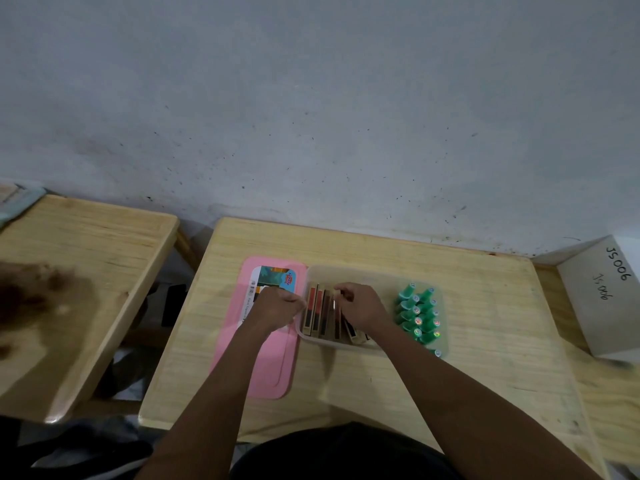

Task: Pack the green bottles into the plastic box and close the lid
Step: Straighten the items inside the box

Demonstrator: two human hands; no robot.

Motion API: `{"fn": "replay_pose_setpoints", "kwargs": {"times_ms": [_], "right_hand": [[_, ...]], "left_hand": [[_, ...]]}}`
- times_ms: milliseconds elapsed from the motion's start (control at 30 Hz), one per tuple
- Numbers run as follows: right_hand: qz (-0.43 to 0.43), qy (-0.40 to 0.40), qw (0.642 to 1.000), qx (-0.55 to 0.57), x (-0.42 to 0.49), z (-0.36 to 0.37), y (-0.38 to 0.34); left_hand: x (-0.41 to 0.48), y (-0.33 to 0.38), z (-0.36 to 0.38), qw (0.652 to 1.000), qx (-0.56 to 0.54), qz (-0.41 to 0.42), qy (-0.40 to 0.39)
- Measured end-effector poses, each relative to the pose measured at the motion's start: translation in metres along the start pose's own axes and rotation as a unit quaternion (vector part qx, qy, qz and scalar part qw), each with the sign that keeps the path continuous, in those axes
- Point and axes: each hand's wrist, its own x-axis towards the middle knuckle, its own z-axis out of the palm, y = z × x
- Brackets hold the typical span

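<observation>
Green bottles (417, 315): packed upright in a tight cluster at the right end of the plastic box (367, 271), caps up. One more bottle lies by the box's near right corner; can't tell if it's inside or just outside the wall.

Plastic box is clear, open on top, and sits mid-table (485, 306). Its left part holds flat packs (320, 313), brown and red, standing on edge in a row.

Pink lid (263, 358) is off, flat on the table, touching the box's left side, with a printed label at its far end.

Left hand (277, 306): fingers curled into a fist at the box's left rim, above the lid. Can't tell whether it grips the rim or nothing.

Right hand (360, 304): over the middle of the box, fingers curled, pinching the top edge of one of the flat packs.

Second wooden table (86, 254) stands to the left, apart. Grey carton (602, 306) with handwritten "JS006" sits at the right edge.
</observation>
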Motion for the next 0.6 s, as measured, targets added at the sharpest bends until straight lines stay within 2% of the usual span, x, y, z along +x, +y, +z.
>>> {"fn": "replay_pose_setpoints", "kwargs": {"times_ms": [267,467,600], "right_hand": [[-0.040,-0.023,0.985,-0.164,0.001,0.000,0.004],[-0.070,0.061,0.978,-0.188,-0.011,-0.005,0.003],[-0.075,0.043,0.953,-0.291,-0.027,-0.005,0.002]], "left_hand": [[0.000,0.000,-0.001,1.000,0.005,0.007,-0.001],[0.001,0.000,-0.001,1.000,0.009,0.006,-0.005],[0.001,0.000,-0.002,1.000,-0.004,-0.002,0.000]]}}
